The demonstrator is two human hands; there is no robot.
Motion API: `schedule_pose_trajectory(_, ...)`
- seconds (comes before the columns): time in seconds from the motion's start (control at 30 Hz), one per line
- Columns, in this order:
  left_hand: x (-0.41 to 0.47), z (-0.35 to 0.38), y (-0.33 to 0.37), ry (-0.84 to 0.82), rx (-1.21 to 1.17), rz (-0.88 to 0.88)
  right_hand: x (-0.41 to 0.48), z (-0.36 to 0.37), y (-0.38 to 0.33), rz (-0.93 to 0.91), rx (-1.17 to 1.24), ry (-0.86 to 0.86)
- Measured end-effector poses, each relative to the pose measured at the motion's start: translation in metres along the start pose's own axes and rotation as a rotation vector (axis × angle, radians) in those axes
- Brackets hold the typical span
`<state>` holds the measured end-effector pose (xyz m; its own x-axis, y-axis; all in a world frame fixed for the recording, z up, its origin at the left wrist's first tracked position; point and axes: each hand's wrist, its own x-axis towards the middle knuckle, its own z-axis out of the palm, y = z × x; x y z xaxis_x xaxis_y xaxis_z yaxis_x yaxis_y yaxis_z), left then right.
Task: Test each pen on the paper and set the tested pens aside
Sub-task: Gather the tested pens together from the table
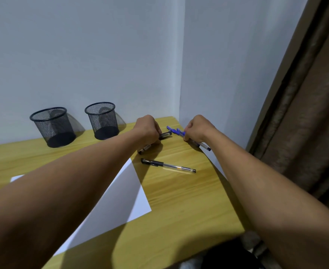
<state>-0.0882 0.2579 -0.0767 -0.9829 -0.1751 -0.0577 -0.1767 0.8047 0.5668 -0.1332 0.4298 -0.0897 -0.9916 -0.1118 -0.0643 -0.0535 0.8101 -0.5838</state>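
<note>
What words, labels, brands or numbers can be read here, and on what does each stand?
None legible.
Black gel pen on the desk: small yellowish barrel mark, too small to read.
Black pens gripped by the left hand: pale barrel label, blurred.
Blue pens gripped by the right hand, mesh pen cups, paper: no print seen.

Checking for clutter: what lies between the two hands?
In the head view, a black pen held by the left hand and blue pens held by the right hand.
</note>
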Motion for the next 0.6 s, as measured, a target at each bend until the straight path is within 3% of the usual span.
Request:
schedule_pose_trajectory(0.4,-0.006,-0.004,0.001,-0.039,0.146,0.197,-0.003,-0.002,-0.001,-0.036,0.019,-0.005)
schedule_pose_trajectory(0.6,-0.026,-0.017,0.006,-0.045,0.131,0.181,-0.012,-0.003,-0.001,-0.041,0.020,0.000)
